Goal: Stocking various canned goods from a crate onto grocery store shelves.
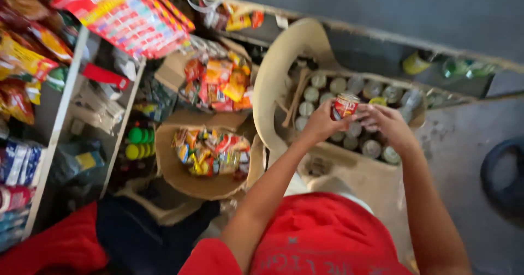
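Observation:
My left hand (321, 123) grips a small red-labelled tin can (344, 105) and holds it up over a cardboard tray (349, 168) packed with several silver-topped cans (373, 148). My right hand (385, 122) is just right of the can, its fingers curled and touching or nearly touching the can's side. The tray rests on the seat of a cream plastic chair (284, 67). A red shirt fills the bottom of the view.
Two open cardboard boxes of colourful snack packets (210, 152) stand left of the chair. A shelf unit (60, 117) with packets and bottles runs along the left. Green bottles (456, 66) lie by the far wall. A dark round object (505, 177) sits on the concrete floor at right.

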